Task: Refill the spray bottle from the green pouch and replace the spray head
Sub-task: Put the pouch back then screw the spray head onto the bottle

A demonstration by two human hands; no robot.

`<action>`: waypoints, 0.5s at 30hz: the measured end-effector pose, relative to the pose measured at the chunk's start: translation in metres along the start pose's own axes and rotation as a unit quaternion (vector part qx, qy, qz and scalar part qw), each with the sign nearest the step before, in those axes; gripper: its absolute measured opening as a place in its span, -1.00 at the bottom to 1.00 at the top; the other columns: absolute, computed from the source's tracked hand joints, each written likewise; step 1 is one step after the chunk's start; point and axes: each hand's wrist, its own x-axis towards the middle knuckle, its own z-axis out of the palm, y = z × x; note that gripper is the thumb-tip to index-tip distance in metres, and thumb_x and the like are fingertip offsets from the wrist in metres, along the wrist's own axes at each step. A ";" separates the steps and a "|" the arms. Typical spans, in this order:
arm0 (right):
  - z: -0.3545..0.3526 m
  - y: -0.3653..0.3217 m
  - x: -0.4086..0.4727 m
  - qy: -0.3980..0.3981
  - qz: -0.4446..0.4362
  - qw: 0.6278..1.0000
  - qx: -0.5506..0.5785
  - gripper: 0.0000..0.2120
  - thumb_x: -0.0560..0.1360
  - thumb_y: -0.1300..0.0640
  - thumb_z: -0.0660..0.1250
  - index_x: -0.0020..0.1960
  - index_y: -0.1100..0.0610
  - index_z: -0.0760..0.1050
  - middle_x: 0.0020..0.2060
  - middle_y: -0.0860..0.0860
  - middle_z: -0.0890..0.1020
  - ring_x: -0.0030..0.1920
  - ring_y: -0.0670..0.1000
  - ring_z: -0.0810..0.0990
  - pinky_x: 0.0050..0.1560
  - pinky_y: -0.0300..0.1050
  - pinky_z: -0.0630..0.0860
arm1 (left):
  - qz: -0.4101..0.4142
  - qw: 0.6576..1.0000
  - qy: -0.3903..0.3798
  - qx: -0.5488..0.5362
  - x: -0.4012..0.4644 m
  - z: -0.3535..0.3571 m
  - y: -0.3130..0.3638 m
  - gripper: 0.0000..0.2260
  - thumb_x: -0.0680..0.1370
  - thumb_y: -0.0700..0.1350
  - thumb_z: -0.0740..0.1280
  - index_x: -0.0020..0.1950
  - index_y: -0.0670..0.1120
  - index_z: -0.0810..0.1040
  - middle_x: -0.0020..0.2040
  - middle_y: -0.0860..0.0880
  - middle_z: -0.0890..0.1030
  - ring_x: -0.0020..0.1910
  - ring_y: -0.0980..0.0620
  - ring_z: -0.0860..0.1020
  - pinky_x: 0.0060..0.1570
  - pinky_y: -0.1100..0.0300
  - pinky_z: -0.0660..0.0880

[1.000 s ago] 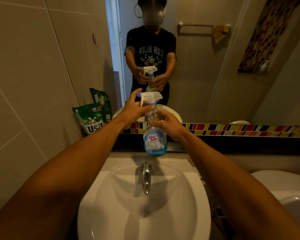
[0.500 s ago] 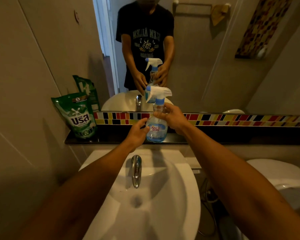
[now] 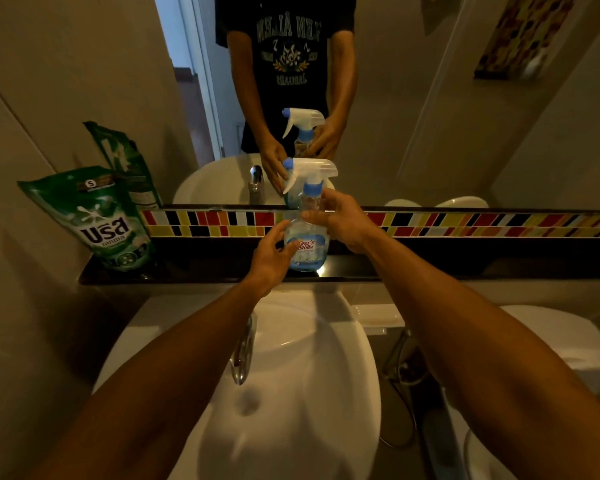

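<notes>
The clear spray bottle (image 3: 305, 245) with blue liquid and a "King's Stella" label stands upright on the dark shelf (image 3: 201, 266) under the mirror. Its white and blue spray head (image 3: 309, 173) sits on top, nozzle pointing left. My right hand (image 3: 343, 220) grips the bottle's neck just below the blue collar. My left hand (image 3: 271, 252) rests at the bottle's lower left side with fingers apart, fingertips touching the label. The green "Usa" pouch (image 3: 97, 220) stands upright at the shelf's left end against the wall, away from both hands.
A white sink (image 3: 309, 410) with a chrome faucet (image 3: 243, 348) lies right below my arms. A white toilet (image 3: 551, 337) is at the right. The mirror (image 3: 413, 116) behind the shelf reflects me, the bottle and the pouch. A tiled wall closes the left side.
The bottle went down from above the sink onto the shelf. My left hand dropped from the spray head to the lower body and opened; my right hand stayed on the neck.
</notes>
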 end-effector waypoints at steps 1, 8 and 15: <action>-0.002 0.003 0.003 0.000 -0.002 1.000 0.000 -0.64 0.57 0.19 0.46 0.35 0.08 0.53 0.18 0.06 0.66 0.18 0.06 0.67 0.14 0.03 0.67 | -0.001 1.000 0.008 -0.005 0.003 0.003 -0.001 -0.59 0.60 -0.27 0.31 0.44 -0.08 0.39 0.24 0.01 0.49 0.21 0.06 0.51 -0.02 0.24 0.60; -0.011 0.015 0.013 -0.016 -0.020 0.999 0.019 -0.61 0.58 0.24 0.44 0.37 0.06 0.49 0.16 -0.03 0.68 0.14 -0.03 0.70 -0.07 -0.20 0.67 | 0.005 1.000 0.016 -0.023 0.017 0.013 -0.018 -0.58 0.60 -0.26 0.32 0.45 -0.07 0.38 0.28 -0.03 0.52 0.27 -0.01 0.53 0.16 0.08 0.59; -0.010 0.022 0.007 -0.004 -0.040 0.999 -0.001 -0.60 0.58 0.22 0.45 0.40 0.09 0.50 0.12 -0.10 0.67 0.08 -0.12 0.70 -0.09 -0.28 0.65 | 0.014 1.000 0.020 -0.010 0.017 0.015 -0.027 -0.63 0.61 -0.26 0.30 0.39 -0.02 0.41 0.26 -0.03 0.54 0.29 -0.03 0.54 0.25 -0.04 0.55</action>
